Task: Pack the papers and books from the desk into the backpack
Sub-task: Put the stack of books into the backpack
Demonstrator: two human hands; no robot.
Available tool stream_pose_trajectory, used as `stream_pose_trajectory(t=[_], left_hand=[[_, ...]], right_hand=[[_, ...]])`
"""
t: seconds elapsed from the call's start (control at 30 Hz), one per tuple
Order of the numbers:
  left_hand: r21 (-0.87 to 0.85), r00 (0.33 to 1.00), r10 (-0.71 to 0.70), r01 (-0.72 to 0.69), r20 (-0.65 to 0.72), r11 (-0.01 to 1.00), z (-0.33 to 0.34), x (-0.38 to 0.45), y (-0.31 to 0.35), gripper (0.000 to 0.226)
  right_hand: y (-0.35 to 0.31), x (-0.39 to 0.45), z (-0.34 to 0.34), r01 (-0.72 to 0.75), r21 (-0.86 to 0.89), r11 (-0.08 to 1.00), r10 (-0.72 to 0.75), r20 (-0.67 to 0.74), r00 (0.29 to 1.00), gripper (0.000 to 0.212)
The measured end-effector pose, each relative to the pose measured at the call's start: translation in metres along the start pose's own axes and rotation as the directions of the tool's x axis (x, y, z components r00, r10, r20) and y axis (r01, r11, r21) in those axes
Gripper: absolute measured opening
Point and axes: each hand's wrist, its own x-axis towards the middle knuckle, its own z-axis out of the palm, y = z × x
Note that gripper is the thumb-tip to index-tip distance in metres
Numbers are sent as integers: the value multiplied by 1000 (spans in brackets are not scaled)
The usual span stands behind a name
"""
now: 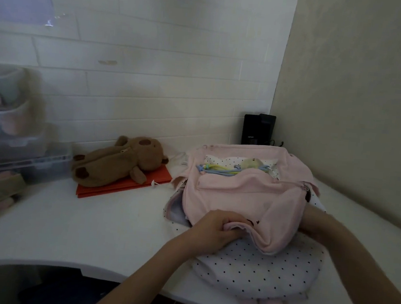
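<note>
Left hand [214,229] pinches pink backpack [246,195] flap edge, right hand [315,224] half hidden behind it, grip unclear; bare table [76,233] spreads leftward toward red folder [127,184].

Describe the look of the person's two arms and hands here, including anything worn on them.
Both forearms are bare as far as the picture shows: no sleeves, watch, bracelet or glove. The left hand shows no ring on its visible fingers. The right hand is largely hidden behind the pink backpack, so its fingers cannot be checked.
</note>
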Motion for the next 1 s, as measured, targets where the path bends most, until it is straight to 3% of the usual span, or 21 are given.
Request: stream_pose_trajectory(t=[0.07, 0.13, 0.2, 0.27, 0.37, 0.43, 0.5, 0.57, 0.6, 0.67, 0.7, 0.73, 0.77, 0.83, 0.87, 0.93, 1.0], left_hand=[[13, 1000, 24, -24, -7, 1000, 3, 3, 0, 22], [13, 1000, 25, -25, -10, 1000, 5, 7, 3, 23], [33, 1000, 19, -20, 9, 999, 5, 9, 4, 23], [66, 995, 6, -13, 99, 998, 4, 9, 2, 24], [163, 913, -22, -50, 408, 985, -13, 10, 9, 39], [79, 817, -78, 40, 571, 996, -40, 16, 18, 42], [-180, 873, -165, 273, 459, 945, -73, 23, 21, 33], [-394, 960, -254, 280, 119, 875, -104, 36, 7, 29], [-384, 943, -321, 264, -91, 885, -119, 46, -7, 30], [-216, 801, -392, 328, -452, 920, -145, 68, -41, 29], [-76, 737, -368, 398, -567, 914, -156, 81, -56, 25], [81, 722, -323, 463, -612, 883, -165, 95, -76, 21], [226, 752, -291, 501, -592, 835, -170, 108, -94, 22], [424, 824, -331, 531, -459, 733, -171, 131, -129, 29], [478, 829, -388, 552, -402, 683, -168, 141, -145, 34], [566, 798, -511, 594, -320, 572, -159, 152, -173, 46], [676, 762, -596, 581, -255, 454, -149, 157, -195, 56]], right_hand=[[-15, 0, -16, -27, -288, 957, 46, 59, 997, 28], [-35, -5, -29, -25, -482, 876, 34, 9, 999, 17], [-57, -3, -33, -8, -654, 756, -111, -140, 984, 18], [-77, 1, -21, 4, -759, 651, -319, -268, 909, 15], [-98, 13, 22, 307, -711, 633, -533, -113, 838, 15], [-99, 31, 53, 446, -677, 585, -563, 56, 824, 22], [-93, 57, 71, 457, -705, 543, -475, 191, 859, 30], [-92, 83, 75, 426, -757, 495, -375, 256, 891, 24], [-94, 93, 75, 410, -780, 473, -340, 267, 901, 22], [-104, 112, 79, 385, -821, 422, -278, 287, 917, 26], [-107, 119, 83, 386, -834, 394, -245, 309, 919, 27], [-108, 125, 88, 390, -840, 378, -222, 326, 919, 28], [-105, 130, 93, 394, -840, 374, -225, 330, 917, 27], [-93, 142, 99, 401, -817, 415, -316, 284, 905, 24], [-85, 145, 100, 399, -797, 453, -387, 227, 894, 26], [-74, 151, 97, 390, -764, 514, -468, 131, 874, 32], [-70, 157, 97, 406, -750, 522, -492, 123, 862, 31]])
